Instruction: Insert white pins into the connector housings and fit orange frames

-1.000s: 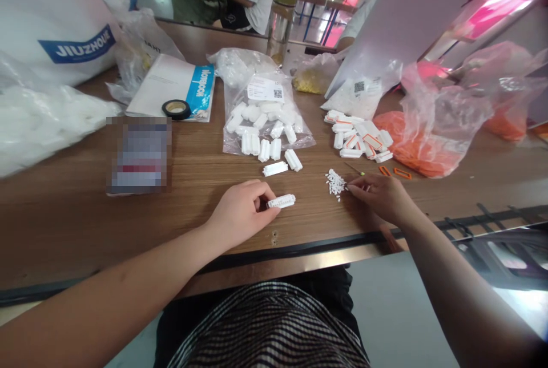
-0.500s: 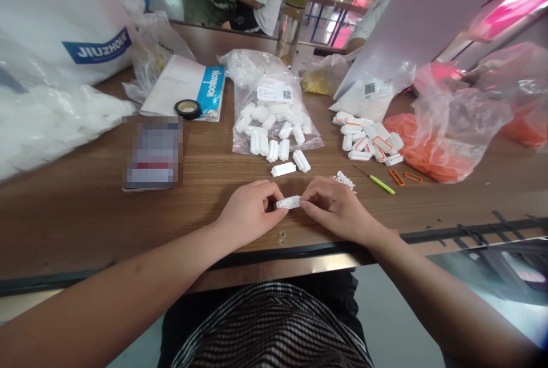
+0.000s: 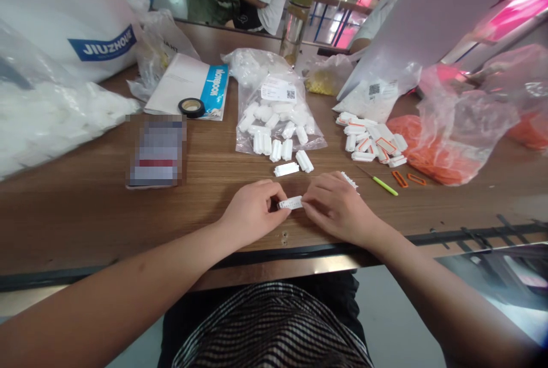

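A small white plastic connector housing (image 3: 291,203) with rows of holes lies between my hands, just above the table's near edge. My left hand (image 3: 257,205) pinches its left end between thumb and fingers. At the right end, the closed fingertips of my right hand (image 3: 334,205) touch the housing; whatever sits between them is hidden. Partly behind my right hand is a little heap of tiny white pieces (image 3: 350,181). Several similar white housings (image 3: 286,169) lie just beyond my hands.
A clear bag (image 3: 280,94) of white housings lies ahead. To the right are a green-handled pick (image 3: 384,185), orange frames (image 3: 399,178), white housings with orange inserts (image 3: 372,140) and an orange-filled bag (image 3: 449,157). Leftward are a phone (image 3: 156,151), black tape (image 3: 191,107) and a notebook (image 3: 171,80).
My right hand has rolled slightly over, its fingers more closed at the housing's end, and covers more of the tiny white pieces. My left hand keeps its hold. The view has shifted slightly.
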`<state>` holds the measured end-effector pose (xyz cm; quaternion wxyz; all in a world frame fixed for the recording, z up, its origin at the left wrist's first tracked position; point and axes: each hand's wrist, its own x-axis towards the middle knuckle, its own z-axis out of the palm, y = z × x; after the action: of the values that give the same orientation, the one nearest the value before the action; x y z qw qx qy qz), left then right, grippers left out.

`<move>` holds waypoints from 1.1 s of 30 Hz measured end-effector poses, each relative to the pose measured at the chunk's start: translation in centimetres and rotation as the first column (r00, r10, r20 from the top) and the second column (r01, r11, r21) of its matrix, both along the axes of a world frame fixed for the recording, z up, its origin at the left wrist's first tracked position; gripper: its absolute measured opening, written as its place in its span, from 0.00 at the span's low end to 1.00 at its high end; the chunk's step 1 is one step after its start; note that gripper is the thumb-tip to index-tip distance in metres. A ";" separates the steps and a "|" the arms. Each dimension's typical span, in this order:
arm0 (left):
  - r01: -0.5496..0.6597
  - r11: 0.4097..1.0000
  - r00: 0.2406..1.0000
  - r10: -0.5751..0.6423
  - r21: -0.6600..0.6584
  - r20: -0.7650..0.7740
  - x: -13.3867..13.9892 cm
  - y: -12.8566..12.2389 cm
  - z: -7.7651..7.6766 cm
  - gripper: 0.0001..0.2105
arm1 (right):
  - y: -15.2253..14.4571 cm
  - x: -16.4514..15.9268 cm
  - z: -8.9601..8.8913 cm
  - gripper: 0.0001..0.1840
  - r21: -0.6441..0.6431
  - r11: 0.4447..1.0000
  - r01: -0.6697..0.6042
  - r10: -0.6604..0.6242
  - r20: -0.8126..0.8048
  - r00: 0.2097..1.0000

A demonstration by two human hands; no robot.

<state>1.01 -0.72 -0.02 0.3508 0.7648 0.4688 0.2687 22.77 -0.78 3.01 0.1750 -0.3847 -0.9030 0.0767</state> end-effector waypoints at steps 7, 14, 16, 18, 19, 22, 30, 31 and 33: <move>-0.015 1.000 1.000 0.015 -0.012 0.006 0.0 0.0 -0.1 0.04 | -0.8 0.5 0.4 0.08 0.201 0.979 -0.041 0.018 0.117 0.993; -0.011 1.000 1.000 0.011 0.009 0.010 0.1 0.0 -0.1 0.04 | -1.0 -0.2 0.0 0.09 0.136 0.990 -0.025 0.015 0.074 0.997; -0.011 1.000 1.000 0.011 0.007 0.003 0.1 0.0 -0.1 0.05 | -1.2 -0.8 0.0 0.12 0.124 0.992 0.001 -0.012 0.094 0.996; -0.014 1.000 1.000 0.014 -0.003 -0.006 0.1 0.0 0.0 0.04 | -1.4 -0.8 -0.1 0.12 0.095 0.995 0.008 -0.017 0.092 0.996; -0.015 1.000 1.000 0.015 -0.007 -0.008 0.1 0.0 0.1 0.04 | -1.3 -0.6 -0.2 0.10 0.072 0.997 0.009 -0.013 0.062 0.998; -0.007 1.000 1.000 0.007 -0.010 -0.011 0.0 0.1 0.2 0.03 | -0.6 2.1 -0.3 0.10 0.015 0.994 0.111 -0.109 -0.105 0.988; 0.009 1.000 1.000 -0.009 0.006 -0.021 -0.1 0.1 0.0 0.03 | 1.7 14.3 -0.6 0.13 0.160 0.773 0.613 -0.624 0.360 0.693; 0.009 1.000 1.000 -0.008 0.005 -0.024 -0.1 0.1 0.0 0.03 | 1.7 15.0 -0.8 0.13 0.159 0.765 0.624 -0.629 0.390 0.672; 0.007 1.000 1.000 -0.007 0.005 -0.031 -0.1 0.1 -0.1 0.03 | 1.7 15.7 -1.1 0.14 0.148 0.733 0.664 -0.660 0.387 0.644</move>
<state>0.94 -0.59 -0.08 0.3425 0.7714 0.4708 0.2569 38.46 0.87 1.90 -0.0062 -0.6955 -0.7149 -0.0724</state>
